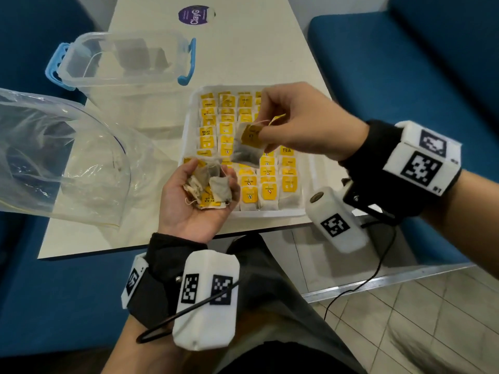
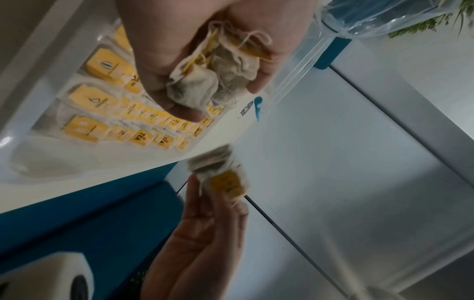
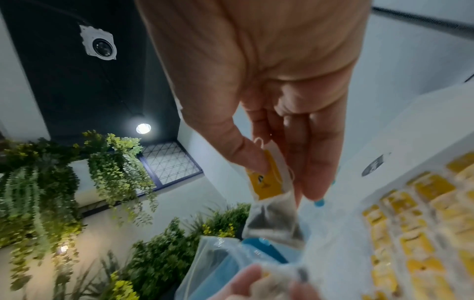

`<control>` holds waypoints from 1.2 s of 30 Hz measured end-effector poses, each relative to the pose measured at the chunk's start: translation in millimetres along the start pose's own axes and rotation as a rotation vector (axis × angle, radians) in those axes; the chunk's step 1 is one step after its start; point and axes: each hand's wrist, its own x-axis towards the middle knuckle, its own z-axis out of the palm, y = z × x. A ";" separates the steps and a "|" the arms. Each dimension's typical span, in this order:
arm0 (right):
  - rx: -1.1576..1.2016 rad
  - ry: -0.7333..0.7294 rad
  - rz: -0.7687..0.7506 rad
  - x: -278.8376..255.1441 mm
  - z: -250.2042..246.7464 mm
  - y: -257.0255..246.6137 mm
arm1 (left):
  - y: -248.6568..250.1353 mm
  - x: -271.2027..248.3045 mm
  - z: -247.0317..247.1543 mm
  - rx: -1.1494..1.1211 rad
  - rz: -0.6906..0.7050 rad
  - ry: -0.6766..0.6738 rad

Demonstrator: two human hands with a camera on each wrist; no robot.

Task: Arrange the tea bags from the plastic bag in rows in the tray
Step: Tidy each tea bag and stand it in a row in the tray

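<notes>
A white tray [image 1: 186, 125] on the table holds rows of tea bags [image 1: 268, 190] with yellow tags. My left hand [image 1: 194, 198], palm up at the tray's near left corner, cups a small heap of loose tea bags [image 1: 209, 184], which shows up close in the left wrist view as a heap of tea bags [image 2: 218, 81]. My right hand [image 1: 297, 122] hovers above the tray's middle and pinches one tea bag [image 1: 248, 147] by its yellow-tagged top, so the bag hangs down. The right wrist view shows thumb and fingers on that tea bag [image 3: 266, 182]. A clear plastic bag [image 1: 54, 157] lies at the left.
A clear plastic container [image 1: 121, 66] with blue latches stands behind the bag and left of the tray. A purple sticker [image 1: 195, 14] lies at the table's far end. Blue seats [image 1: 405, 76] flank the table. My lap and a black cable [image 1: 378, 268] are below the table edge.
</notes>
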 end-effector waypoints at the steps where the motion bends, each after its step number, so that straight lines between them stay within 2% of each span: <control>1: -0.031 -0.018 0.016 -1.3 -5.6 2.8 | 1.1 -0.6 -0.8 0.002 -0.004 -0.003; 6: -0.553 -0.234 0.090 -1.0 -12.4 24.7 | 4.6 -0.7 -4.5 -0.022 0.007 -0.010; 8: -0.639 -0.302 0.121 -0.3 -7.6 35.8 | 5.2 -1.7 -4.6 -0.046 0.002 -0.021; 14: -0.688 -0.410 0.185 5.2 3.1 58.9 | 4.1 -4.1 -4.2 -0.054 -0.007 -0.021; 25: -0.821 -0.626 0.257 18.9 13.7 66.4 | 2.4 -3.8 -5.5 -0.050 -0.009 -0.007; 32: -0.884 -0.648 0.284 24.1 24.0 71.4 | 5.4 -2.8 -6.5 -0.056 -0.007 -0.023; 36: -0.829 -0.581 0.264 21.3 24.2 67.5 | 6.4 -2.6 -7.6 -0.063 -0.008 -0.029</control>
